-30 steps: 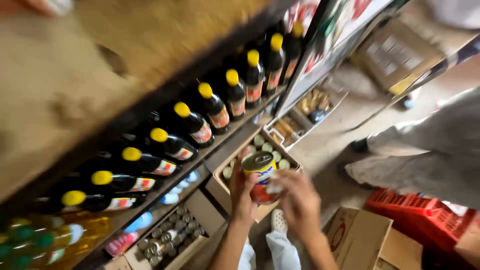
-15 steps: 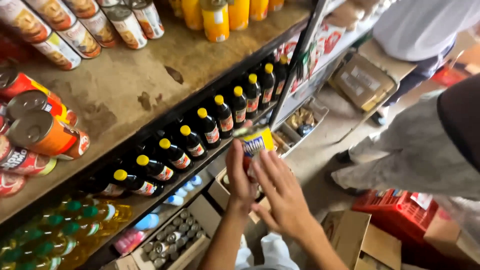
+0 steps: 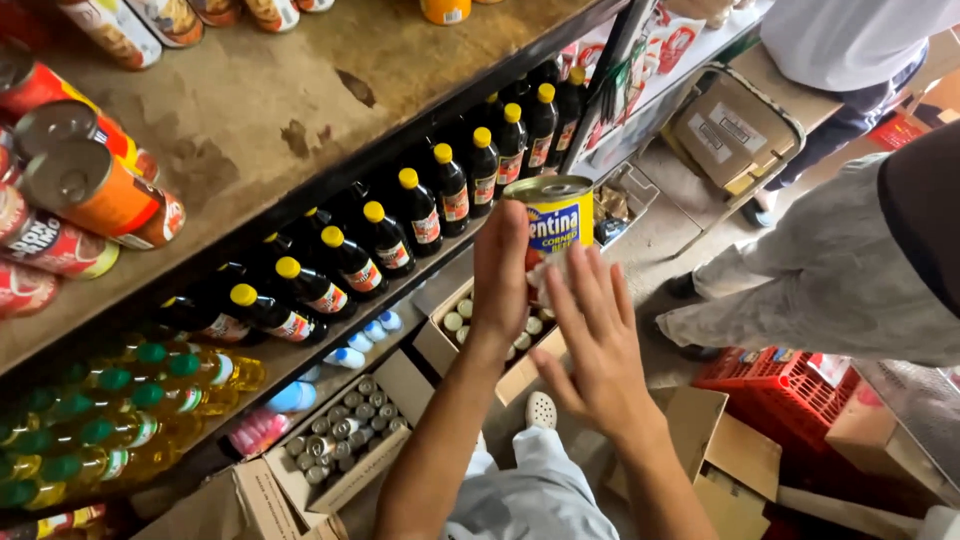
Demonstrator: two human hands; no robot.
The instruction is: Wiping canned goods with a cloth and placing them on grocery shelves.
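My left hand (image 3: 502,275) is wrapped around a yellow-and-blue can (image 3: 553,222), fingers pressed against its left side, holding it upright in the air near the middle of my view, level with the shelf edge. My right hand (image 3: 598,352) sits just at five o'clock from the can, fingers spread and open, its fingertips close to the can's lower side; whether they touch it I cannot tell. At nine to eleven o'clock from the can, a row of dark bottles with yellow caps (image 3: 383,238) lines the lower shelf. Above them, at ten o'clock, runs a worn wooden shelf board (image 3: 300,90) with red and orange cans lying on their sides (image 3: 95,195) at its far left. At eight o'clock stand yellow oil bottles with green caps (image 3: 130,400). Straight below, at six to seven o'clock, open cardboard boxes of small cans (image 3: 345,430) rest on the floor. At four o'clock is a red plastic crate (image 3: 770,385), and at three o'clock another person's grey trouser leg (image 3: 820,280).
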